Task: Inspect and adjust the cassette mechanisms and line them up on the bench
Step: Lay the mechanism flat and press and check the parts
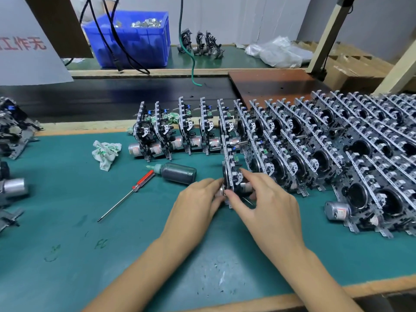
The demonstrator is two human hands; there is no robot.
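One cassette mechanism [231,167] stands on edge on the green bench mat [67,221], in front of the others. My left hand [198,201] grips its lower left side, at the motor end. My right hand [267,199] grips its lower right side, with the thumb across the front. A row of several mechanisms [180,129] stands upright behind it. To the right, a large block of several more mechanisms [337,149] leans in tight rows.
A red-handled screwdriver [128,194] and a dark bottle [177,173] lie left of my hands. A crumpled cloth [105,153] sits further left. More parts [13,131] pile at the left edge. A blue bin [132,37] stands at the back.
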